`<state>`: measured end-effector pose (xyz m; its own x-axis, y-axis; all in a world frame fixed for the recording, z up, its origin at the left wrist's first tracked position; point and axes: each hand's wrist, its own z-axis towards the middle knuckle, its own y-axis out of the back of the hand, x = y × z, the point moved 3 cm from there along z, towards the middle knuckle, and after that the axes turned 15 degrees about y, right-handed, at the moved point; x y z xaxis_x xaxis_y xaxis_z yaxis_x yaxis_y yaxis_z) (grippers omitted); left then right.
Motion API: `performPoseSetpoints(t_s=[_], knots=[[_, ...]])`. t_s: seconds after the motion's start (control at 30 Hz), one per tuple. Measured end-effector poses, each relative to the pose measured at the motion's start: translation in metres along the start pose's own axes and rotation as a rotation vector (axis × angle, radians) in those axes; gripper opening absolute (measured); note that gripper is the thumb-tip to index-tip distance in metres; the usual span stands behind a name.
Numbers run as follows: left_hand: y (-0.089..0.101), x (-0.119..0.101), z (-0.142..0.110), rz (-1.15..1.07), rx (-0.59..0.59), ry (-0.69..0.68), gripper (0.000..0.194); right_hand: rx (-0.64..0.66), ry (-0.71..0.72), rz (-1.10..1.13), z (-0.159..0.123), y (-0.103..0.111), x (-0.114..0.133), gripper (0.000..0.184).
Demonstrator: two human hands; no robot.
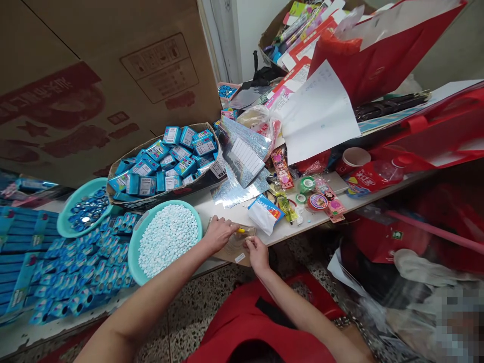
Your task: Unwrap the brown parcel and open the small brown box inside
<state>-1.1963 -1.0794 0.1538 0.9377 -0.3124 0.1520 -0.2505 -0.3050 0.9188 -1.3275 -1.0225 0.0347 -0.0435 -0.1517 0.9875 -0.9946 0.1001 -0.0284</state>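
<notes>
My left hand (220, 234) is closed, with the tip of a small yellow object (241, 230) showing at its fingers; its kind I cannot make out. Below it lies a brown cardboard piece (229, 252) with clear plastic over it and a small white label (239, 258). At this piece's right edge, my right hand (258, 255) is closed in a pinch near the plastic; what its fingertips hold is too small to tell. Left of my hands stands a turquoise basin (132, 252) of pale candies (170, 237).
Behind the basin is a carton (166, 197) of small blue boxes (145, 185). Rows of open blue boxes (83, 272) stand at left beside a second basin (65, 209). A paper cup (353, 159), a bottle (378, 174), tape and candy packets (282, 169) line the right of the table.
</notes>
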Motion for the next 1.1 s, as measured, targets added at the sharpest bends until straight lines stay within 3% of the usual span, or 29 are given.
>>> performPoseSetpoints(t_s=[0.27,0.5,0.7,0.77,0.87,0.93,1.0,1.1], knots=[[0.010,0.036,-0.015,0.154,-0.039,0.051,0.025,0.013,0.033,-0.020,-0.002,0.004,0.012,0.024],[0.010,0.022,-0.008,0.007,-0.093,-0.030,0.026,0.053,0.093,-0.011,-0.004,0.002,0.022,0.021],[0.020,0.082,-0.007,0.077,-0.099,0.222,0.033,0.056,0.110,0.023,-0.004,0.005,0.022,0.019],[0.029,0.088,-0.003,-0.029,-0.076,0.316,0.035,0.084,0.113,0.026,-0.005,0.004,0.022,0.017],[0.036,0.058,0.016,-0.597,0.116,0.405,0.027,0.134,0.134,0.017,-0.005,0.002,0.023,0.013],[0.037,0.014,0.038,-1.158,0.307,0.436,0.026,0.160,0.159,0.007,-0.005,0.000,0.022,0.009],[0.040,-0.032,0.065,-1.563,0.396,0.513,0.028,0.186,0.186,0.002,-0.004,0.000,0.020,0.009],[0.045,-0.087,0.111,-1.610,0.362,0.543,0.037,0.245,0.243,0.010,0.000,0.002,0.021,0.011]])
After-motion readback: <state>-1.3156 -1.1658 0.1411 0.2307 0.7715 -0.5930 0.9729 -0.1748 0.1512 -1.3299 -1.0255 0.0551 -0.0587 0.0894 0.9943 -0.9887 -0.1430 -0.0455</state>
